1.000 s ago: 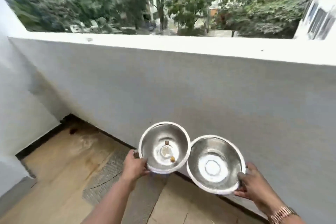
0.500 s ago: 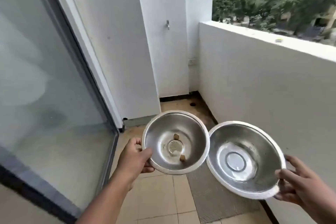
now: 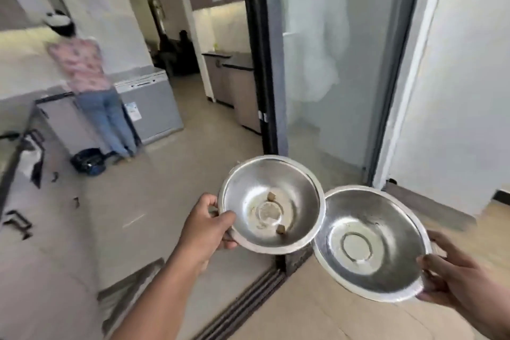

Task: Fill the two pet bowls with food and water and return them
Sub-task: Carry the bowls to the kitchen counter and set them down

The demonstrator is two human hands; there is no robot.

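Observation:
My left hand [image 3: 205, 229] grips the left rim of a steel pet bowl [image 3: 298, 196], thumb over the edge. Two brown food pellets [image 3: 280, 228] lie inside that bowl. My right hand [image 3: 458, 276] holds the right rim of a second steel bowl [image 3: 386, 218], which has nothing in it. Both bowls are carried side by side at waist height, tilted toward me, their rims touching in the middle.
A sliding door track [image 3: 242, 309] crosses the floor just below the bowls, with the dark door frame [image 3: 259, 63] and glass panel [image 3: 331, 63] ahead. Inside, a person [image 3: 91, 85] stands at a kitchen counter on the left, a grey appliance [image 3: 154, 107] beside them.
My view has swung left from the balcony wall and corner to the open doorway and kitchen. Both hands keep the same hold on the bowls.

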